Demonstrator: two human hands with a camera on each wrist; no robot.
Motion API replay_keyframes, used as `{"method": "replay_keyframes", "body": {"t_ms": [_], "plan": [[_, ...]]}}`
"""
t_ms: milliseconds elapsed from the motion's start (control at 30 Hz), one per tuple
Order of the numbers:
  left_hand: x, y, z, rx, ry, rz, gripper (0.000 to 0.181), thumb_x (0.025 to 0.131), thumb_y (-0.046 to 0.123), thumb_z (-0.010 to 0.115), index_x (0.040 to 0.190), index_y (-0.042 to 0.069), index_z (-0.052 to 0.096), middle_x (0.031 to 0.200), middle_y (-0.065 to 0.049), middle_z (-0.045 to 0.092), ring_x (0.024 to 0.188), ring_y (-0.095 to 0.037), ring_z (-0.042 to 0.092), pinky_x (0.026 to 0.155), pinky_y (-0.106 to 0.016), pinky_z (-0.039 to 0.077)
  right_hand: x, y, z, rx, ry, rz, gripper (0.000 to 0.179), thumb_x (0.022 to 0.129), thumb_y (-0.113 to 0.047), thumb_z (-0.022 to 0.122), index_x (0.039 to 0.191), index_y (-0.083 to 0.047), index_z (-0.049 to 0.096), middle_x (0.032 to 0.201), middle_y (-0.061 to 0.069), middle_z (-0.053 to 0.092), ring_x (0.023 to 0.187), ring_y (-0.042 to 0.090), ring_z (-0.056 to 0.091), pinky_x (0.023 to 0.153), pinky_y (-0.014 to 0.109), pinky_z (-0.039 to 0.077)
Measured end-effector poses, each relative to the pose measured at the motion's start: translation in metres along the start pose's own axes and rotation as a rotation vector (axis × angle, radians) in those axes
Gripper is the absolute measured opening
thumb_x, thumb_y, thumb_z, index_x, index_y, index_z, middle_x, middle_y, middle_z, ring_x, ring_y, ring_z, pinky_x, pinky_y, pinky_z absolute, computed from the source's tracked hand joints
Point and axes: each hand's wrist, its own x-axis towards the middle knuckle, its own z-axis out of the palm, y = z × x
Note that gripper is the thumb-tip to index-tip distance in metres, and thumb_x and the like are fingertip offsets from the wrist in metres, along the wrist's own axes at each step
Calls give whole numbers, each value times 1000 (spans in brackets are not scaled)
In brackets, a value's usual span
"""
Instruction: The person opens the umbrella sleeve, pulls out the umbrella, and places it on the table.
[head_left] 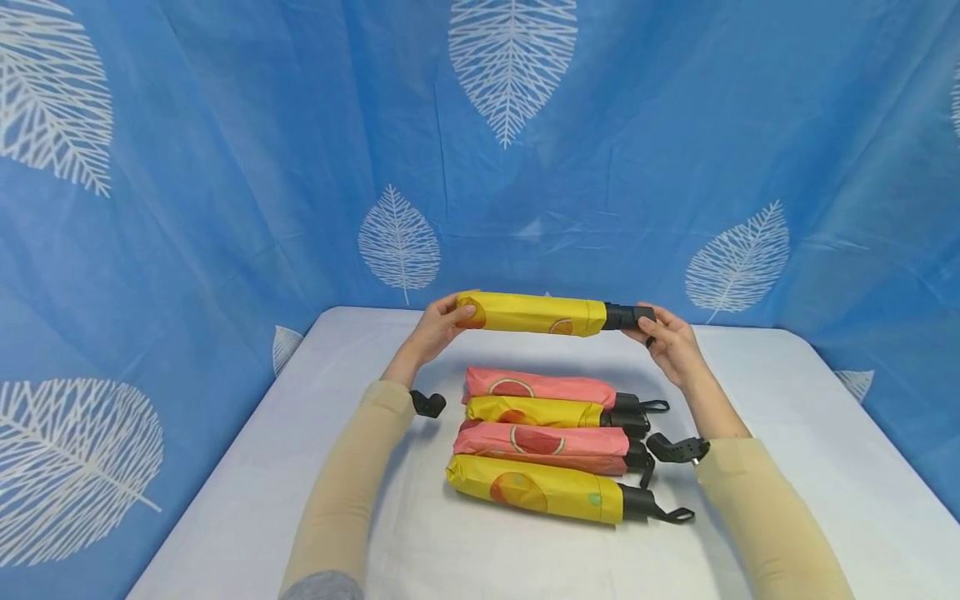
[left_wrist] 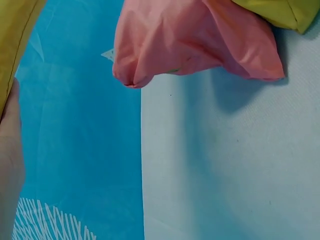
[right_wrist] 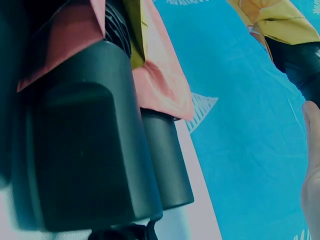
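1. Holding the yellow folded umbrella [head_left: 536,315] level above the table [head_left: 787,433], you had your left hand [head_left: 437,327] curled round its fabric tip and your right hand [head_left: 670,337] pinching its black handle [head_left: 628,317].
2. The umbrella hung clear of the surface, beyond the far end of a row of four folded umbrellas: a pink one [head_left: 540,387], a yellow one [head_left: 536,411], a second pink one [head_left: 543,442] and a large yellow one [head_left: 536,489] nearest you.
3. The step in hand appeared to be carrying the fifth umbrella over the far end of the row; whether it was being set down or lifted away could not be told.
4. If you were placing it, the next move called for a level descent onto the bare strip behind the far pink umbrella, keeping it parallel to the others with the handle to your right.
5. Open room was ample to the left and right of the row. The far table edge lay close behind the held umbrella, against the blue leaf-print curtain [head_left: 225,167].
6. The left wrist view showed the pink umbrella's fabric end [left_wrist: 195,42] and bare table [left_wrist: 240,175] under it.
7. The right wrist view showed the row's black handles [right_wrist: 85,145] up close.
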Motion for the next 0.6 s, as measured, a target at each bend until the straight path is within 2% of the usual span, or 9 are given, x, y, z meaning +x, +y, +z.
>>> {"method": "replay_keyframes", "body": {"t_ms": [167,367,600], "plan": [[-1,-2,-3,-14,19,24,47,96,7,55,140,-1,42,129,-16,48,111,-23,53,96,-34,44,-3,-1,-5,9,-7,-23,32,98,6,40,117,-8,61,115,7,59,94,20,67,47,13,39],[-3,0,-4,-22,21,51,49,95,8,56,141,-1,41,132,-14,48,110,-22,53,96,-34,44,-5,-3,-9,-10,-22,-52,33,98,7,39,117,-8,61,116,8,57,94,21,67,54,13,44],[-2,-1,-2,-28,-3,80,47,95,8,57,140,3,45,134,-16,49,110,-24,52,91,-31,47,-7,-3,-10,-4,-30,-49,34,98,7,38,119,-8,61,119,8,54,94,21,67,50,13,40]]}}
